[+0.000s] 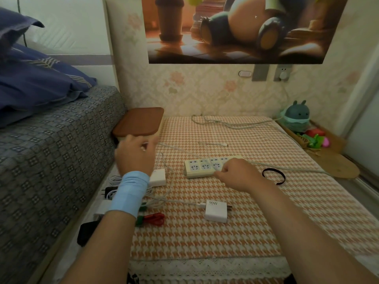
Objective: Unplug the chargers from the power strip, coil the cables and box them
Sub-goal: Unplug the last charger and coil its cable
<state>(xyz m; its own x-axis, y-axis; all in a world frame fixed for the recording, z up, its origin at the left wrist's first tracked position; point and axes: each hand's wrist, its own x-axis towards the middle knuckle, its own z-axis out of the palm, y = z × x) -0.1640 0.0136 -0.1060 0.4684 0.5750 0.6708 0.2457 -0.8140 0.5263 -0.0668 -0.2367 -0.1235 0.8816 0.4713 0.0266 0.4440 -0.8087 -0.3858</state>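
Observation:
A cream power strip (pixel 202 168) lies on the checked table cloth (pixel 225 238), with nothing plugged into the sockets that show. My right hand (pixel 235 174) grips its near edge with curled fingers. My left hand (pixel 134 155), blurred, is at the front of a cream box with a brown lid (pixel 139 121); whether it holds anything is unclear. A white 90W charger (pixel 216 211) with its cable lies loose near me. A second white charger (pixel 159 177) sits partly behind my left wrist. By that forearm lie a coiled red cable (pixel 154 219), white cables (pixel 113 179) and a black plug (pixel 107 191).
The strip's own cord (pixel 297 171) runs right and back to the wall. A black band (pixel 273 176) lies right of the strip. A short white cable (pixel 213 144) lies behind it. A bed (pixel 51 150) borders the left; toys (pixel 297 117) and a wooden board (pixel 338 169) are at the right.

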